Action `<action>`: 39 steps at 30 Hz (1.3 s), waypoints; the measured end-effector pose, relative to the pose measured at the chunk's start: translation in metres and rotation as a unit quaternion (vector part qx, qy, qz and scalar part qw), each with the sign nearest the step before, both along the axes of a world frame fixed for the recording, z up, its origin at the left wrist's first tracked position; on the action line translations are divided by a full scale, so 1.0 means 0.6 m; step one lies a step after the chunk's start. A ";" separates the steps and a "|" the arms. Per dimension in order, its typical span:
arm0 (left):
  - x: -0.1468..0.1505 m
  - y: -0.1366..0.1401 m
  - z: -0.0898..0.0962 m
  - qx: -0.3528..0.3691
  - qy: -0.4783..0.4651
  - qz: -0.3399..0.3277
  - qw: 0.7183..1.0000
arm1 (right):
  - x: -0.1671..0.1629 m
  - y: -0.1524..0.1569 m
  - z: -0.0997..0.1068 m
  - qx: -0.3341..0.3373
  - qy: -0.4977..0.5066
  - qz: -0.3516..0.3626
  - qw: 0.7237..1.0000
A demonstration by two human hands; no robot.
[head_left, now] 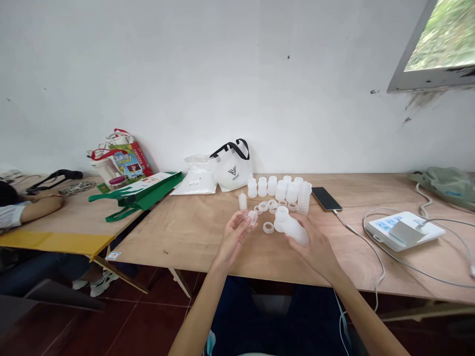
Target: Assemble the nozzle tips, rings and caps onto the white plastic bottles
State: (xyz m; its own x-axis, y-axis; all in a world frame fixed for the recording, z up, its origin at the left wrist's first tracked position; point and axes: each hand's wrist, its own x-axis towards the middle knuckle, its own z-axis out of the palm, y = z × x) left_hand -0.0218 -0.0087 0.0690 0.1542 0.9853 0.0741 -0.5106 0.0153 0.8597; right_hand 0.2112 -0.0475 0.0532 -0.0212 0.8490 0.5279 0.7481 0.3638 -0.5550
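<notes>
My left hand [234, 236] pinches a small clear plastic cap-like piece [253, 217] between thumb and fingers. My right hand [314, 244] is wrapped round a translucent white plastic bottle [297, 231], tilted low over the table. Touching or just behind that bottle is another white bottle [281, 217]; whether the two meet I cannot tell. A loose clear ring [268, 227] lies between my hands. More rings [263, 206] are spread behind it. Several white bottles [272, 186] stand upright at the back, beside a stack of clear rings [304, 198].
A small pointed clear piece [242, 200] stands behind my left hand. Against the wall are a white bag [233, 170] and a plastic packet [196, 178]. To the right lie a phone [326, 199] and a white power strip [404, 230] with cables. A person's arm [40, 205] rests far left.
</notes>
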 end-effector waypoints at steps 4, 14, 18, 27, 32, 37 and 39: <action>0.013 -0.014 0.002 0.028 0.059 -0.004 0.998 | -0.013 -0.009 -0.002 0.045 -0.047 0.032 0.997; 0.027 -0.033 0.007 0.083 0.177 0.010 0.981 | -0.029 -0.023 -0.004 0.159 -0.105 0.037 0.981; 0.007 -0.036 0.022 0.120 0.175 -0.041 0.976 | -0.031 -0.026 0.005 0.056 0.037 0.091 0.994; -0.018 -0.043 0.043 0.124 0.195 -0.069 0.970 | -0.036 -0.030 0.018 -0.065 0.118 0.138 0.981; -0.022 -0.044 0.048 0.153 0.229 -0.107 0.955 | -0.034 -0.030 0.015 -0.042 0.089 0.118 0.988; -0.027 -0.045 0.051 0.123 0.239 -0.091 0.959 | -0.030 -0.031 0.013 -0.016 0.040 0.107 0.993; -0.026 -0.043 0.047 0.115 0.265 -0.068 0.955 | -0.030 -0.031 0.009 0.003 0.007 0.107 0.994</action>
State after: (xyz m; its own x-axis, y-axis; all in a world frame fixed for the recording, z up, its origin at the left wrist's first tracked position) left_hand -0.0374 -0.0343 0.0974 0.3548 0.9206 0.1629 -0.0107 -0.1703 0.9853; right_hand 0.1931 -0.0662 0.0587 -0.1935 0.8233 0.5337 0.6459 0.5163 -0.5624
